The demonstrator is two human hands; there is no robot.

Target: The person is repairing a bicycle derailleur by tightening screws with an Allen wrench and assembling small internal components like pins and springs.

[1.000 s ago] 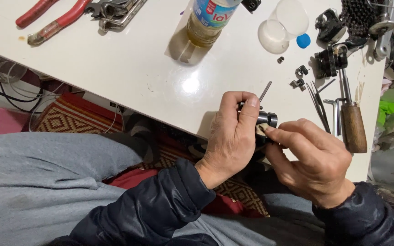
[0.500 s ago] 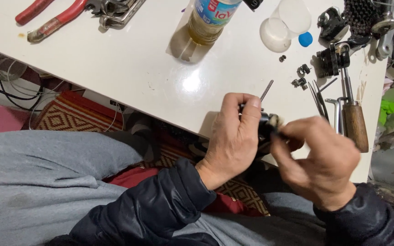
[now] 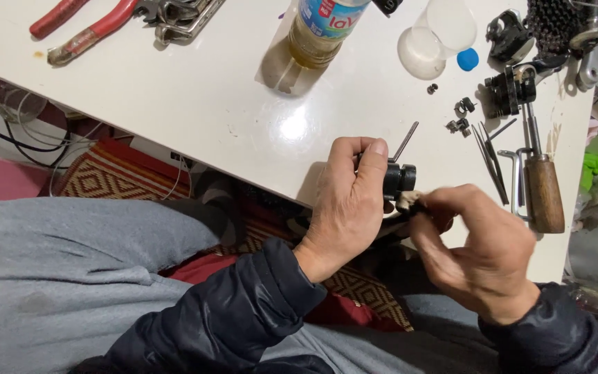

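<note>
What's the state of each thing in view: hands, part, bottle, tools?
left hand: closed around the small black part, held over the table edge.
right hand: fingertips pinched at the part's near end; blurred.
small black part: held, off the table.
plastic bottle: upright, partly filled with yellowish liquid.
red-handled pliers: lying flat, untouched.
wooden-handled tool: lying flat on the white table.
blue cap: off, lying loose.

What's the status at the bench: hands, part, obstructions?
Left hand gripping small black part. Right hand pinching its lower end. Thin rod and wooden-handled tool close by.
</note>
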